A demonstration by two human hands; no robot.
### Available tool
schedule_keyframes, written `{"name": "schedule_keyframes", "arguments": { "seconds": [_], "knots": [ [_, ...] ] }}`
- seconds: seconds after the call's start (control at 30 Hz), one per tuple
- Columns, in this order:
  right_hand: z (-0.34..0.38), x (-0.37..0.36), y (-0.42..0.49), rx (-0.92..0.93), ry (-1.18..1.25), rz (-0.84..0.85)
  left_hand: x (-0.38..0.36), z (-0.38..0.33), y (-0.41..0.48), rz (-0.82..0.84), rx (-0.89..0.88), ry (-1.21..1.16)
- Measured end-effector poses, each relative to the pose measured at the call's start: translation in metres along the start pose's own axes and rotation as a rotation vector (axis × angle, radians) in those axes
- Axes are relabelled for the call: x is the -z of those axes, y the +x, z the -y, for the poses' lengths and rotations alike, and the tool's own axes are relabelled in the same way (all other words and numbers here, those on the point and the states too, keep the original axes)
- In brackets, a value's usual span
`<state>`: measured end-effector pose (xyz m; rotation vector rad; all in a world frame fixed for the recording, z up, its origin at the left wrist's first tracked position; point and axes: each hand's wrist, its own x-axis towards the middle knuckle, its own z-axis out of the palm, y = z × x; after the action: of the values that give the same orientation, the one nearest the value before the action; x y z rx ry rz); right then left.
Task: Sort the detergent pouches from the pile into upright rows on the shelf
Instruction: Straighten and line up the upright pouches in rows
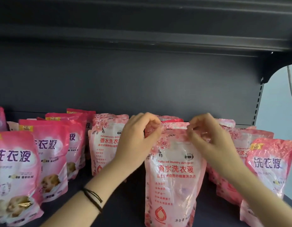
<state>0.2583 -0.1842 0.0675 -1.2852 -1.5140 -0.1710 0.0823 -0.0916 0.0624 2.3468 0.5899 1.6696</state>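
Observation:
A pale pink rose-print detergent pouch (174,177) stands upright on the dark shelf (130,202) in front of me. My left hand (138,138) pinches its top left corner and my right hand (207,135) pinches its top right corner. Behind it more rose-print pouches stand in a row, mostly hidden. Another rose-print pouch (103,145) stands to the left of my left hand. A row of bright pink pouches (48,153) runs front to back on the left.
More pouches (271,169) crowd the right end of the shelf, some leaning. The shelf above (142,38) overhangs close over the pouch tops. The slotted upright (257,105) marks the shelf's right end. Bare shelf lies between the left row and the held pouch.

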Motion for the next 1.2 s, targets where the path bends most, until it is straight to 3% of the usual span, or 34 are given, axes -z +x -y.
{"name": "schedule_keyframes", "arguments": {
  "seconds": [0.1,0.23,0.33,0.4,0.6,0.83,0.93,1.0,1.07,1.2],
  "knots": [
    [0.011,0.016,0.032,0.03,-0.223,0.287,0.013,0.002,0.027,0.165,-0.099,0.131],
    [0.008,0.03,0.101,0.139,-0.419,0.375,0.021,0.013,0.092,0.464,-0.051,0.164],
    [-0.009,0.029,0.152,0.231,-0.716,0.657,0.015,0.031,0.136,0.698,-0.156,0.494],
    [-0.024,0.02,0.177,0.188,-0.784,0.828,0.006,0.046,0.154,0.827,-0.162,0.619],
    [-0.056,-0.014,0.195,0.072,-0.82,1.131,-0.018,0.079,0.173,1.024,-0.068,0.498],
    [-0.067,-0.015,0.189,-0.018,-0.734,1.041,-0.021,0.094,0.16,1.003,-0.018,0.486],
    [-0.064,-0.009,0.194,-0.07,-0.619,0.924,-0.01,0.092,0.161,0.924,0.017,0.475],
    [-0.06,-0.004,0.197,-0.168,-0.366,0.759,0.004,0.088,0.166,0.798,0.079,0.393],
    [-0.051,-0.003,0.202,-0.271,0.047,0.573,0.021,0.084,0.171,0.614,0.181,0.237],
    [-0.01,-0.018,0.215,-0.293,0.561,0.261,0.048,0.066,0.174,0.211,0.388,-0.306]
  ]
}}
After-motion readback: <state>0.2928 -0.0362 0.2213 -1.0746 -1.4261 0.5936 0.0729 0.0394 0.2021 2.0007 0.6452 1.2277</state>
